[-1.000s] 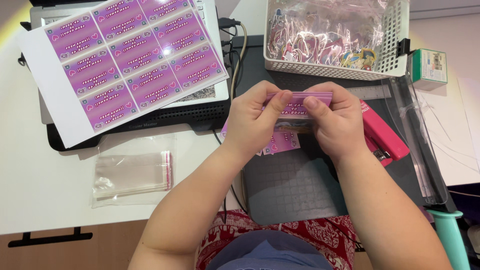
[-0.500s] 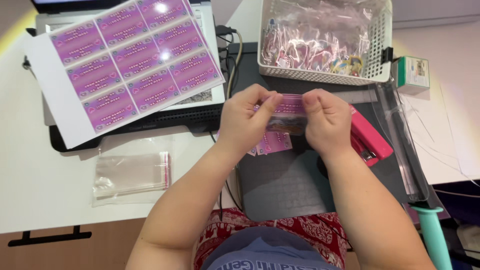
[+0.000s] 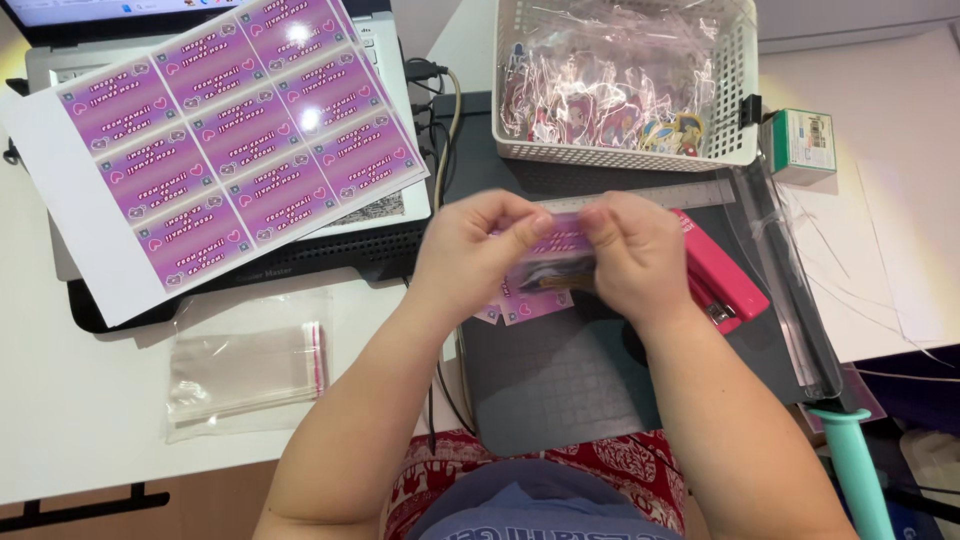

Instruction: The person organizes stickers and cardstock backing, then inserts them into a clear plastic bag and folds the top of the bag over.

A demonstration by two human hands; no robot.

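We see left hand [image 3: 475,255] and right hand [image 3: 635,255] both pinching small purple card [image 3: 555,250] between fingertips, held above grey cutting mat [image 3: 560,380]; card blurred, so we cannot tell whether clear sleeve sits around it; risk as we judge: uneven pinch could crease card; a slip could drop it onto loose purple cards [image 3: 520,305] beneath; pink stapler [image 3: 720,275] just beside right hand could get knocked.

purple card [image 3: 556,262] blurred, hands [image 3: 470,255] covering it
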